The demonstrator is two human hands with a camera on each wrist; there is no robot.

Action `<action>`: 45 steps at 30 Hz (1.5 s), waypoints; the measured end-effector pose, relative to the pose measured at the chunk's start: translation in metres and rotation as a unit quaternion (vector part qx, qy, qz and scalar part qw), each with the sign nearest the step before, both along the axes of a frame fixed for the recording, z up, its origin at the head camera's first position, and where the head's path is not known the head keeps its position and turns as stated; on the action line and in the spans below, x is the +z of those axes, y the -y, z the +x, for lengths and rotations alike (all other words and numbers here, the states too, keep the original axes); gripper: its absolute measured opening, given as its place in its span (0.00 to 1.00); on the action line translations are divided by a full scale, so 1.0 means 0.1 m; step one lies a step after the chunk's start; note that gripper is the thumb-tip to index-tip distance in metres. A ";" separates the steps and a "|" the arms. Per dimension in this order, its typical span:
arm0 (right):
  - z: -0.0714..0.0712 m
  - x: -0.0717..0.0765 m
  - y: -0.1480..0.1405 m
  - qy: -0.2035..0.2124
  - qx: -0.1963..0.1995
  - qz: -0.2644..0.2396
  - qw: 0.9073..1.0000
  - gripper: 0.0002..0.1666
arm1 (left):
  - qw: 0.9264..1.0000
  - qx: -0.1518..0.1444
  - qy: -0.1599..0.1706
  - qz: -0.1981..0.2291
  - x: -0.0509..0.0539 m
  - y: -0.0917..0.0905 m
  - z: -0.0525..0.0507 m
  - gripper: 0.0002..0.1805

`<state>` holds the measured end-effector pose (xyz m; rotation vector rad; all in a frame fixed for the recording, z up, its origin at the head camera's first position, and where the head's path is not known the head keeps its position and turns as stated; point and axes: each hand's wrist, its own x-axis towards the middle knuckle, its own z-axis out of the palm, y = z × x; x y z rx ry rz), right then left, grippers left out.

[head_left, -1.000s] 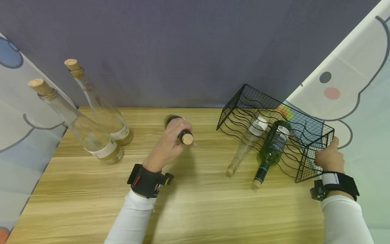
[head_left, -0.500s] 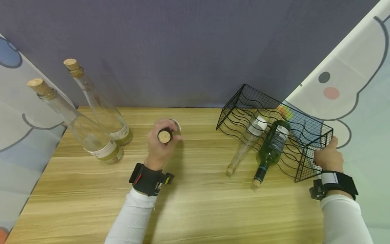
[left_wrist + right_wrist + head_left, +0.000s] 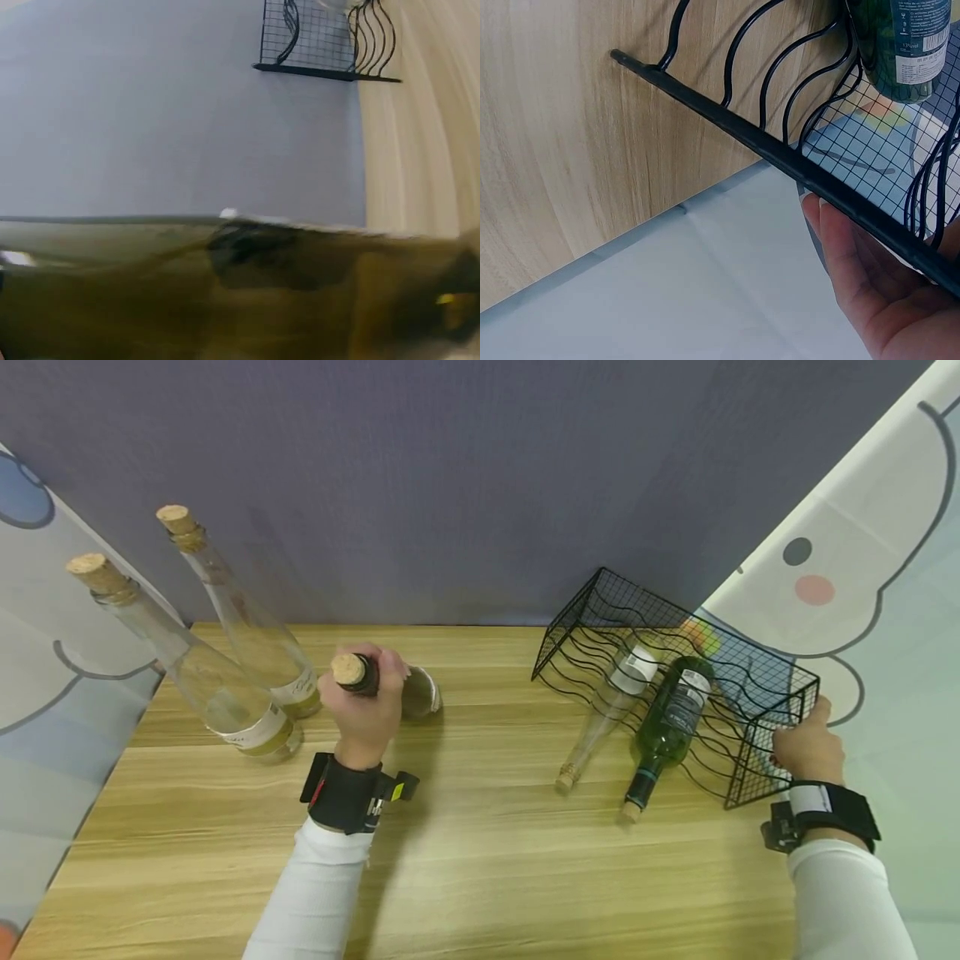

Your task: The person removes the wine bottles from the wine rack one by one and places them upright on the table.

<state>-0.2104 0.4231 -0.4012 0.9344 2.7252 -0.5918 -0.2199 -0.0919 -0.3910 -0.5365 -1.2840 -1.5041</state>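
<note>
My left hand (image 3: 360, 710) grips a corked dark wine bottle (image 3: 420, 693) by its neck. The bottle leans with its cork toward the left and its base to the right of the hand. Its brownish-green glass body (image 3: 135, 300) fills the lower part of the left wrist view, blurred. At the far right, my right hand (image 3: 810, 747) holds the end of a black wire wine rack (image 3: 783, 710), fingers about the frame. Lying in the rack, necks toward me, are a clear corked bottle (image 3: 615, 702) and a green corked bottle (image 3: 667, 727).
Two tall clear bottles with corks, a front one (image 3: 251, 718) and a rear one (image 3: 277, 647), stand upright on the wooden table (image 3: 525, 877) at left. A grey panel (image 3: 450, 493) rises behind the table.
My left hand has moved left with the dark bottle. The bottle's cork has swung from the right of the hand to the left. The right hand and the rack look unmoved.
</note>
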 end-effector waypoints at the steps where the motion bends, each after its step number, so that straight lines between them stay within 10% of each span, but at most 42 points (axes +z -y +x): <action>1: 0.00 0.00 0.00 -0.001 -0.001 0.000 1.000 0.49 | 1.000 0.004 0.010 -0.009 0.02 0.01 0.00 0.30; 35: -0.03 0.00 0.00 -0.001 -0.004 0.007 1.000 0.48 | 0.973 0.031 0.173 -0.150 0.23 -0.04 0.11 0.13; 41: -0.04 -0.02 0.00 -0.010 -0.001 0.010 1.000 0.48 | 0.970 -0.034 0.196 -0.140 0.20 -0.01 0.12 0.10; 45: -0.03 -0.03 0.01 -0.011 -0.001 0.010 1.000 0.49 | 0.947 -0.122 0.268 -0.129 0.15 0.05 0.17 0.06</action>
